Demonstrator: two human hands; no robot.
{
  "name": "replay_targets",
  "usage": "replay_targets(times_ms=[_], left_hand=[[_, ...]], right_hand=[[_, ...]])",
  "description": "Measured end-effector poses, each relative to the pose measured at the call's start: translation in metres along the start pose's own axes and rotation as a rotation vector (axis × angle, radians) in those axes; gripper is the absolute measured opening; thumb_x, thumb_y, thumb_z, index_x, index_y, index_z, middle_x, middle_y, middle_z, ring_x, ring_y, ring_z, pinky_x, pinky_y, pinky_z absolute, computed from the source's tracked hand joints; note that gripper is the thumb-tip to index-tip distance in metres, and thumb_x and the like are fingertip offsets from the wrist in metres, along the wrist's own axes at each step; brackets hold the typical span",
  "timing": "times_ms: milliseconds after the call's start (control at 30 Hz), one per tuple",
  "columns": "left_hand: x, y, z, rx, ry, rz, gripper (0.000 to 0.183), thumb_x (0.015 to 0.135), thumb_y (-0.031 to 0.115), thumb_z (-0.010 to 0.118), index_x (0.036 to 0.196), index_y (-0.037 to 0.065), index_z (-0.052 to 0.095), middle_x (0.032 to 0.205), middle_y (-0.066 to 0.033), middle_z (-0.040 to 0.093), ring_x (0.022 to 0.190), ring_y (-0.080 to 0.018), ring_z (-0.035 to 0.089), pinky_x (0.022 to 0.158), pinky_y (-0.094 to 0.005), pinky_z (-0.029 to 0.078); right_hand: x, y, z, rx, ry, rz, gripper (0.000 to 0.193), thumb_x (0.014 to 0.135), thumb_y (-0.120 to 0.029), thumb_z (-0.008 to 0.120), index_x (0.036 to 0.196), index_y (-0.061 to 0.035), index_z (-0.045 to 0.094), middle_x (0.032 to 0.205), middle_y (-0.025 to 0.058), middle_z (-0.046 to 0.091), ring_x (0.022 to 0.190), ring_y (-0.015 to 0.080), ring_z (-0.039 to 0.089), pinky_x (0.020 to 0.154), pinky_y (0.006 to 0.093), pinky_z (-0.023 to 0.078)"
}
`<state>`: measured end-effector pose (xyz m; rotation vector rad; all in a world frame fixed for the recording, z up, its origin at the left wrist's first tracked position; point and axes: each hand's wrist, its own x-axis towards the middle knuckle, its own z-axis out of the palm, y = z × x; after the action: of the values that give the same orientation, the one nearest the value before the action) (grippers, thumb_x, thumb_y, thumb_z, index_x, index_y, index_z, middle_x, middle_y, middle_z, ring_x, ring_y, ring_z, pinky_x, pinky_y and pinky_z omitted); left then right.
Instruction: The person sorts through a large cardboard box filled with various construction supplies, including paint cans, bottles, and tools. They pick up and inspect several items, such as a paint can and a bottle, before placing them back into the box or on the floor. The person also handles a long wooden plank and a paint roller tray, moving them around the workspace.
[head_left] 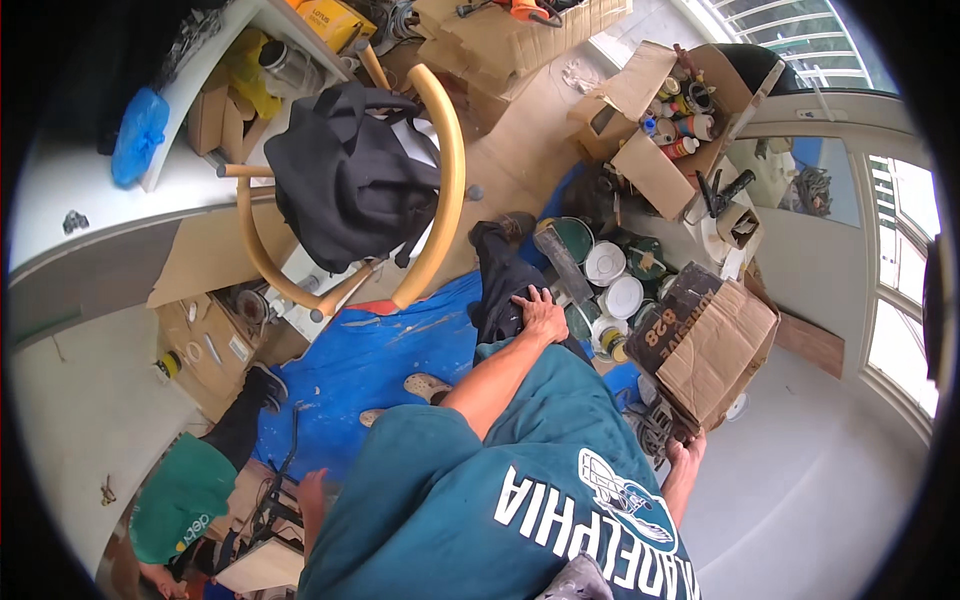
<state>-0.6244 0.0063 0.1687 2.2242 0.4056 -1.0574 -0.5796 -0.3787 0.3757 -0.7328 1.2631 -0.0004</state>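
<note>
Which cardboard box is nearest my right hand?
The box with bold black printing, beside the buckets: your right hand is at its lower edge. All others, like the open box of bottles, sit farther away.

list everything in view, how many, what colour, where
wooden chair: one, light brown, upper left of centre
clothing: heaped, count unclear, black, on the wooden chair
blue bag: one, blue, upper left
tarp: one, blue, floor
open box: one, brown, upper right
bottles and cans: many, mixed colours, inside the open box
buckets: several, green and white, right of centre
large box: one, brown, right
co-worker: one, green top, lower left
shirt: one, dark green, bottom centre
left hand: one, bare, on a black-trousered leg
right hand: one, bare, at the large box's lower edge
</note>
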Motion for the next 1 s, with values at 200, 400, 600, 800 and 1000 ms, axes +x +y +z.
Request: replay_targets(times_ms=[200,400,600,800,1000], left_hand=[[-0.012,-0.006,0.010,-0.059,0.001,-0.040,0.052,0.079,0.047,0.067,0.121,0.016,0.071,0.158,-0.0159,0.030,0.146,-0.0465,0.019,0.102,-0.0775,0.025],[-0.028,0.002,-0.008,-0.110,-0.110,0.019,0.061,0.086,0.053,0.062,0.136,0.019,0.059,0.160,-0.0155,0.027,0.148,-0.0444,0.017,0.108,-0.0740,0.021],[-0.038,-0.015,-0.011,-0.247,-0.025,0.015,0.061,0.085,0.046,0.067,0.136,0.013,0.057,0.153,-0.0141,0.038,0.145,-0.0383,0.027,0.112,-0.0620,0.028],[-0.041,0.013,-0.061,-0.378,0.138,0.169,0.075,0.084,0.043,0.071,0.140,0.001,0.047,0.147,-0.0213,0.044,0.138,-0.0293,0.043,0.113,-0.0379,0.036],[-0.159,0.170,-0.224,-1.080,-0.404,0.707,0.081,0.084,0.054,0.070,0.142,0.003,0.043,0.153,-0.0177,0.034,0.139,-0.0314,0.040,0.110,-0.0428,0.036]], right_hand=[[-0.004,0.007,-0.006,-0.045,-0.090,0.122,0.029,0.091,-0.008,0.050,0.116,0.0052,0.054,0.098,0.0282,0.062,0.043,0.0109,0.046,0.037,0.0188,0.041],[0.028,-0.022,-0.058,0.055,-0.121,0.197,0.032,0.090,-0.006,0.051,0.121,0.0025,0.055,0.121,0.0370,0.055,0.045,0.0108,0.047,0.036,0.0188,0.042],[0.017,0.010,-0.065,0.139,0.057,0.178,0.022,0.083,0.001,0.056,0.105,0.0025,0.060,0.089,0.0177,0.067,0.040,0.0109,0.042,0.042,0.0259,0.050],[0.012,0.024,-0.073,0.167,0.176,0.106,0.014,0.082,-0.004,0.064,0.080,-0.0090,0.052,0.061,0.0002,0.055,0.039,0.0084,0.041,0.042,0.0216,0.042],[0.005,0.060,-0.082,0.235,0.234,0.066,0.016,0.080,-0.005,0.065,0.079,-0.0113,0.050,0.061,0.0016,0.055,0.040,0.0091,0.044,0.040,0.0213,0.041]])
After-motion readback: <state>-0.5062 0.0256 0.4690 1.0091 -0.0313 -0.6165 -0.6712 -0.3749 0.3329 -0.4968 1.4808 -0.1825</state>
